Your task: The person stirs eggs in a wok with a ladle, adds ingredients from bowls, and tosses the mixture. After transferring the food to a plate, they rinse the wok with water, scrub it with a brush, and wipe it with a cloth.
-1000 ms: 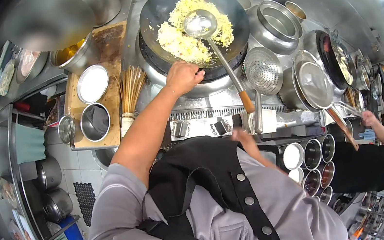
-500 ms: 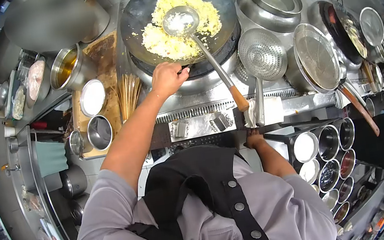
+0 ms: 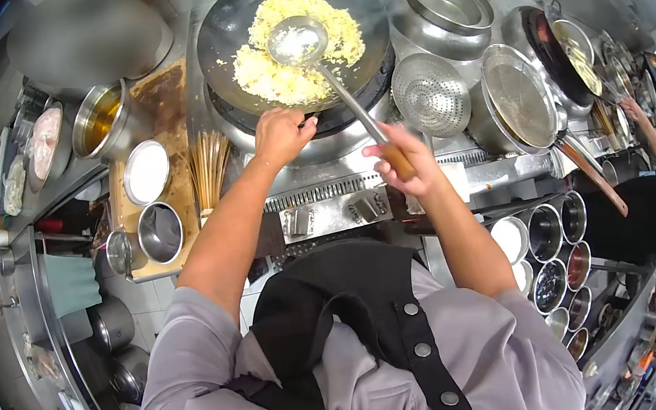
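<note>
A large black wok (image 3: 231, 42) sits on the burner with yellow and white fried rice (image 3: 278, 86) in it. My left hand (image 3: 281, 134) is closed at the wok's near rim, thumb out to the right; the exact grip is partly hidden. A steel ladle (image 3: 348, 100) rests its bowl on the rice, its handle slanting down toward me. Around the ladle's wooden end, my right hand (image 3: 414, 161) has its fingers curled, the handle lying across the palm. To the right of the wok is a perforated skimmer (image 3: 431, 95), its handle now behind my right hand.
Bamboo skewers or sticks (image 3: 211, 171) stand left of the burner, beside a steel cup (image 3: 161, 233) and a white-filled bowl (image 3: 146, 172). An oil pot (image 3: 100, 124) is further left. A mesh strainer (image 3: 516, 99) lies over a pot at right. Another person's arm (image 3: 653, 134) shows far right.
My right hand has come up from below the counter edge to the ladle's handle. My left hand stays at the wok rim. The view has shifted slightly.
</note>
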